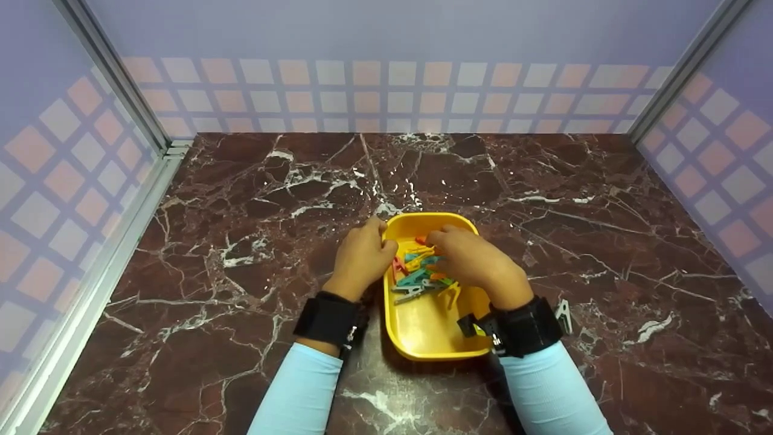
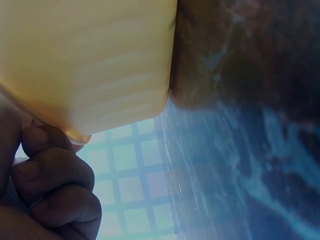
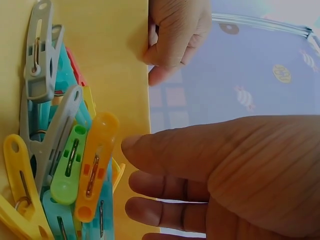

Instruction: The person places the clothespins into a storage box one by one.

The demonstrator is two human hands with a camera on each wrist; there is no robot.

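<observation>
A yellow plastic tub (image 1: pixel 423 329) stands on the table with several clothespins (image 1: pixel 413 277) heaped in it. My left hand (image 1: pixel 361 257) pinches the tub's left rim, its other fingers curled below the edge in the left wrist view. Inside the tub, my right hand (image 1: pixel 474 260) hovers over the pile, fingers loosely extended and nothing between them. The right wrist view shows an orange clothespin (image 3: pixel 96 167) just off the thumb tip, beside a green clothespin (image 3: pixel 69 165). Grey, teal, yellow and red clothespins lie around these two.
A pale grey clothespin (image 1: pixel 563 316) lies on the table by the right wrist. The dark red marbled tabletop (image 1: pixel 199 356) is enclosed by panels with a checked pattern (image 1: pixel 401 96) at the back and both sides.
</observation>
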